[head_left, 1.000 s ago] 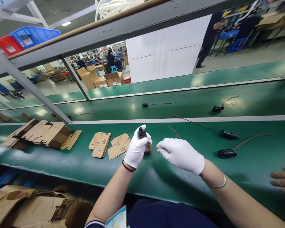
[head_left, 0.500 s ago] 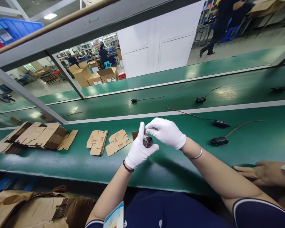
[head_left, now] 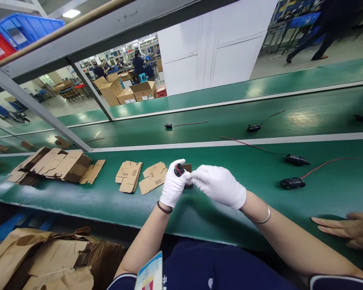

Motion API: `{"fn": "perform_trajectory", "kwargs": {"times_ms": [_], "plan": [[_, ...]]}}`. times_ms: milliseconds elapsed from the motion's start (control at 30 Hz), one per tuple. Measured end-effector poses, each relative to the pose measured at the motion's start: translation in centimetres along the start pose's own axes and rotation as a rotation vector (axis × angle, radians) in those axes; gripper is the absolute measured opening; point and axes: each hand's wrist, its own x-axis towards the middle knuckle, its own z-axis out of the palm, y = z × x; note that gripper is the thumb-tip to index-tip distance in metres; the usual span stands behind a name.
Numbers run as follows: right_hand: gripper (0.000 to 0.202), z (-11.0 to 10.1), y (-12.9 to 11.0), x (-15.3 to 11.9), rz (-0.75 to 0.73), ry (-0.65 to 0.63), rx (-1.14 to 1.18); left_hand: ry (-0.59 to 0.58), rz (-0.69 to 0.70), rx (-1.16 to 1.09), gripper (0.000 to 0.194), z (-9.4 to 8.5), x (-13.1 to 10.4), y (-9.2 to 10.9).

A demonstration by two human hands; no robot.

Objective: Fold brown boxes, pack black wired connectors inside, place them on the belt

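Note:
My left hand [head_left: 174, 185], in a white glove, is closed around a small black cylindrical motor-like part [head_left: 179, 170] with a thin red wire across its end. The white-gloved right hand [head_left: 216, 183] has its fingertips pinched together against the left fingers; what they pinch is hidden. Just behind both hands is a brown cardboard piece [head_left: 186, 167], partly covered. Flattened printed cartons [head_left: 153, 177] lie left of my left hand. To the right, two similar black parts [head_left: 293, 183] with red wires rest on the green work surface [head_left: 251, 161].
A stack of folded cartons [head_left: 59, 165] is at the left. More wired black parts [head_left: 254, 128] lie on the green belt beyond the pale divider [head_left: 199, 144]. A co-worker's hand [head_left: 347, 229] rests at the right edge. An open bag of cardboard [head_left: 57, 257] stands below left.
The part in my left hand has turned so its end faces up. My right hand has come lower, its fingertips against the left fingers. The view has shifted, and a person in the background walks farther right.

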Motion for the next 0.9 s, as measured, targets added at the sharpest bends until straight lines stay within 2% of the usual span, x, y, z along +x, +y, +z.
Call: {"fn": "perform_trajectory", "kwargs": {"times_ms": [100,167,300,400,500,567,667,733,833,900], "plan": [[0.023,-0.2,0.3,0.7,0.139,0.086,0.174,-0.225,-0.018,-0.021,0.053,0.3,-0.4,0.5],[0.016,0.3,0.4,1.1,0.224,0.137,0.315,-0.298,-0.025,0.037,0.048,0.6,-0.5,0.8],[0.020,1.5,0.0,1.2,0.365,0.229,0.510,-0.206,-0.039,0.175,0.042,1.0,-0.4,0.7],[0.024,1.6,-0.2,1.3,0.396,0.228,0.642,-0.192,-0.035,0.190,0.046,0.9,-0.4,0.3],[0.019,0.9,0.2,1.7,0.325,0.155,0.763,-0.260,-0.022,0.206,0.064,0.4,-0.4,0.1],[0.018,0.3,0.7,2.0,0.291,0.082,0.762,-0.299,-0.018,0.224,0.075,-0.1,-0.5,0.1],[0.019,-0.3,1.2,2.3,0.253,-0.040,0.746,-0.327,-0.031,0.239,0.082,-0.6,-0.5,0.1],[0.019,-0.4,1.2,2.2,0.244,-0.071,0.803,-0.327,-0.044,0.241,0.083,-0.7,-0.6,0.0],[0.019,0.3,0.5,1.8,0.268,0.050,0.829,-0.269,-0.035,0.262,0.079,-0.5,-0.6,-0.1],[0.017,1.2,-0.2,1.4,0.244,0.191,0.705,-0.175,-0.036,0.246,0.075,-0.1,-0.8,-0.4]]}}
